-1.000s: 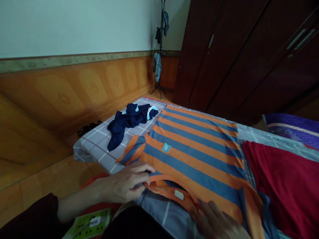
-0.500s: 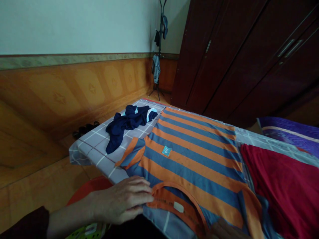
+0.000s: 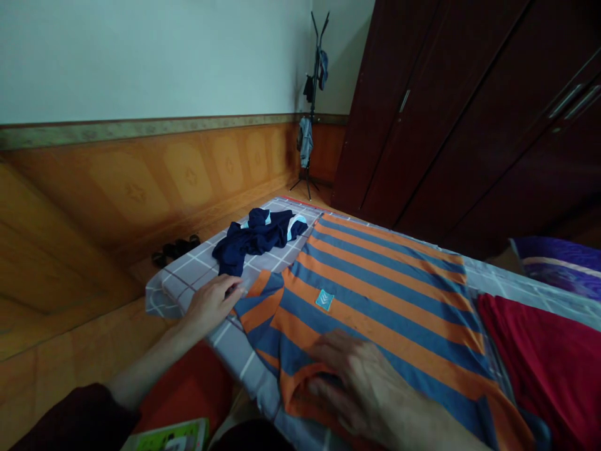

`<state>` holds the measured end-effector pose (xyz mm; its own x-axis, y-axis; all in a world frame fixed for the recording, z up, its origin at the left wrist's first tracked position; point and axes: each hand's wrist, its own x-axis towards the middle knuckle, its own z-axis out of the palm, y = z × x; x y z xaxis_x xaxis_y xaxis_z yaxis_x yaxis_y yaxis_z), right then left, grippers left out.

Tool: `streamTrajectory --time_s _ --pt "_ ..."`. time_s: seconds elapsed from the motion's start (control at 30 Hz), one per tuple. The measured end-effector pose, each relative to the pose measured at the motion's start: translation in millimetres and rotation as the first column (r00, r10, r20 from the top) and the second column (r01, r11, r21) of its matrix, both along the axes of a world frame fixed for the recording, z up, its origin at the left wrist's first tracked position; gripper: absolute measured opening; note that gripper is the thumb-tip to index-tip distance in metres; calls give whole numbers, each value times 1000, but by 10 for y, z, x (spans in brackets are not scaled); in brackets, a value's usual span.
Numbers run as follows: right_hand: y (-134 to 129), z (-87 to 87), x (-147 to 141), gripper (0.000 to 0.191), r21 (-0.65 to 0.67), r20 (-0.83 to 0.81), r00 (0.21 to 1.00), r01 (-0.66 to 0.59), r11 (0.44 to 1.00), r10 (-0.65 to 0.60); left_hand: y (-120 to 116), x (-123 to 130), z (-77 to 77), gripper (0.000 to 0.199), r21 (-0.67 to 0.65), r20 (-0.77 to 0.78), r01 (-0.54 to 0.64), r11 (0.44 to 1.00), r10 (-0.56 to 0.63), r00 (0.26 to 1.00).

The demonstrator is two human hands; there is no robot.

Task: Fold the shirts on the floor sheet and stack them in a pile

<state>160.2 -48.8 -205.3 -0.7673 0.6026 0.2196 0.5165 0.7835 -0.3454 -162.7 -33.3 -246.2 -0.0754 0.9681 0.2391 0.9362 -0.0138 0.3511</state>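
An orange and blue striped T-shirt [image 3: 375, 307] lies spread on the bed, with a small teal patch on its chest. At its near-left sleeve, my left hand [image 3: 213, 304] has its fingers closed over the cuff edge. My right hand [image 3: 361, 376] lies over the neckline, thumb and fingers apart, touching the orange collar [image 3: 293, 382]. That hand covers much of the neck opening. Just beyond my left hand is a crumpled navy garment [image 3: 258, 235] with pale blue trim.
A checked sheet [image 3: 188, 275] covers the bed. Red folded cloth [image 3: 539, 357] lies right of the shirt, with a purple bedding item [image 3: 558, 263] farther back. An orange-red object [image 3: 188, 388] is below the left edge. Beyond stand a coat rack [image 3: 312, 113] and dark wardrobe [image 3: 446, 125].
My left hand has left the collar and moved forward to the sleeve cuff. My right hand has come left across the neckline, which now looks bunched. The view has shifted slightly.
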Motion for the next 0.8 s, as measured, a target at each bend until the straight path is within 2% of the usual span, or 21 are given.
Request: streamTrajectory --time_s 0.07,0.13,0.2,0.27,0.33,0.4,0.53,0.63,0.7,0.8 --pt "143 129 -166 33 -81 40 998 -44 996 48 123 50 -17 31 -36 -24 24 999 -25 999" --pt "227 107 -330 49 -149 62 992 -102 984 112 267 140 -32 32 -45 -46 23 999 -25 999" --pt "241 -37 -446 64 -224 76 976 -181 958 202 418 224 -44 26 -41 -43 4 999 -6 999" --pt "214 -214 -497 73 -291 88 957 -240 926 276 554 259 -56 15 -47 25 11 999 -10 1000" --pt "183 -340 -497 75 -326 87 951 -256 910 298 661 228 -78 13 -57 118 22 998 -15 993" --pt "170 -384 -474 74 -339 72 951 -259 904 299 729 149 -113 14 -62 188 8 998 4 982" --pt "189 -327 -434 73 -346 34 955 -266 900 295 741 21 -176 21 -78 254 -6 997 26 967" --pt "197 -286 -429 75 -350 7 956 -273 896 294 679 57 -167 31 -162 300 46 986 5 954" --pt "194 -284 -436 74 -359 -5 956 -277 891 295 654 122 -139 39 -233 255 61 971 0 967" --pt "191 -299 -449 71 -350 -9 953 -287 891 304 689 196 -103 22 -291 132 33 956 6 991"
